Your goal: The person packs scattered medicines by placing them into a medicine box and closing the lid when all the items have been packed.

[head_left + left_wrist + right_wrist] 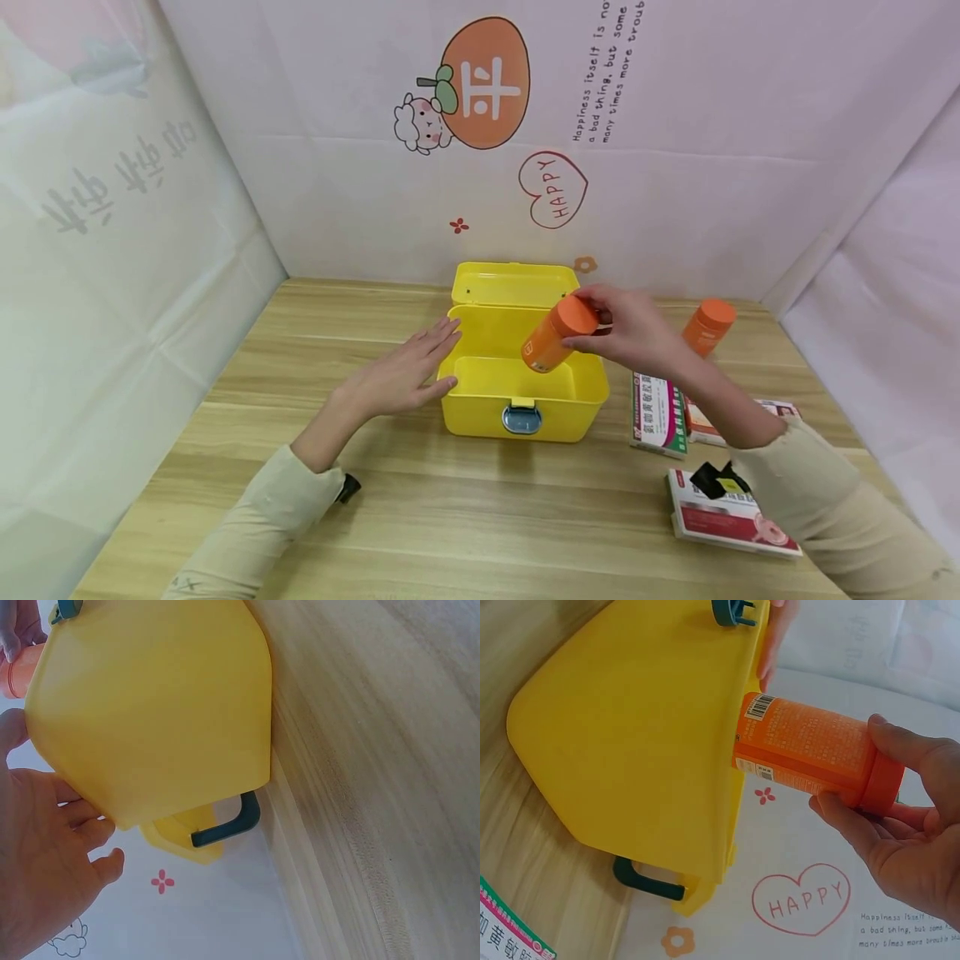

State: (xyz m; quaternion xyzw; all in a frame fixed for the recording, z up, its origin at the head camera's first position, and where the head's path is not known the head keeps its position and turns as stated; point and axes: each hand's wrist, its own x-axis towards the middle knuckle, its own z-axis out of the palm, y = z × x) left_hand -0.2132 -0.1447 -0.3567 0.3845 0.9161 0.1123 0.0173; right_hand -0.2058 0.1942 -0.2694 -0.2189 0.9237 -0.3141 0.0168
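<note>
An orange bottle (546, 343) with an orange cap is tilted over the opening of a yellow box (480, 417), its base pointing down and inward. My right hand (633, 329) grips it near the cap, thumb and fingers on opposite sides, as the right wrist view also shows with the bottle (810, 746) and hand (922, 802). The box's lid (517, 285) is swung back, and a grey clasp (522, 418) sits on its front. At the box's left rim my left hand (401, 371) lies with fingers extended; in the left wrist view its fingertips touch or nearly touch the wall.
Right of the box stands a second orange bottle (707, 329). Near it lie a green-and-white medicine box (658, 417), another carton (705, 429) partly behind my forearm, and a red-and-white box (731, 521) closer to me. A printed white cloth (360, 200) hangs behind the wooden table (450, 517).
</note>
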